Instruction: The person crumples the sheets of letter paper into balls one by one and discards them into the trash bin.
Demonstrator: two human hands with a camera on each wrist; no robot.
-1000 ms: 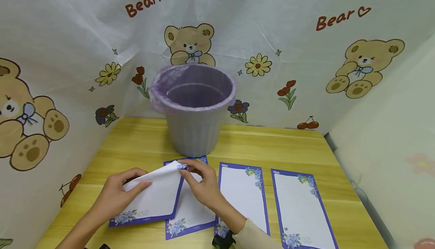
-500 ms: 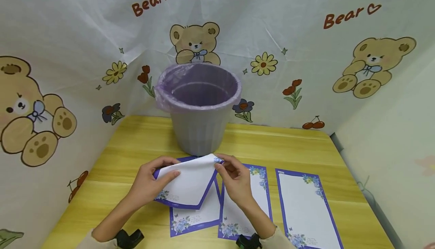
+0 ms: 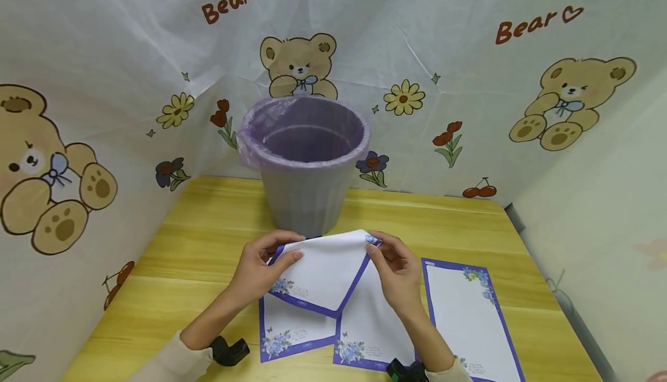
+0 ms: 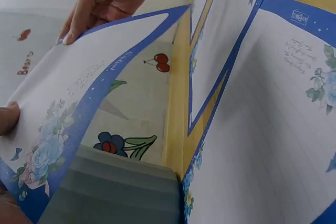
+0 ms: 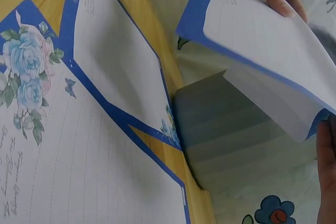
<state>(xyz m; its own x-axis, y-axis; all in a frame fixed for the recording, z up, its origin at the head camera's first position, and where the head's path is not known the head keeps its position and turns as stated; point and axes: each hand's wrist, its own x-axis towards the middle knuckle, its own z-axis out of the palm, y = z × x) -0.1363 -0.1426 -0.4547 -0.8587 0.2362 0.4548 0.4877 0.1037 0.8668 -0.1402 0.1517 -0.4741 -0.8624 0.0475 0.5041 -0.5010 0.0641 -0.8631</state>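
Note:
A sheet of letter paper point(image 3: 323, 275) with a blue-purple border and blue flowers is held up above the table. Its top edge curls over backward. At the upper left edge, my left hand point(image 3: 263, 266) grips it, thumb in front and fingers behind. My right hand point(image 3: 397, 275) pinches its upper right corner between thumb and fingers. The right wrist view shows the paper's bent part point(image 5: 268, 103) hanging down behind. Beneath the held sheet lie two matching sheets, a left one point(image 3: 307, 335) and a middle one point(image 3: 377, 312), both partly covered by it.
Another matching sheet point(image 3: 464, 307) lies at the right of the wooden table point(image 3: 417, 223). Behind the hands stands a grey bin point(image 3: 307, 197) with a purple plastic liner point(image 3: 250, 144). A bear-printed cloth point(image 3: 365, 11) hangs at the back and sides.
Both hands have carried the sheet rightward and slightly up, from over the table's left side to above the left and middle sheets. The head view has shifted slightly.

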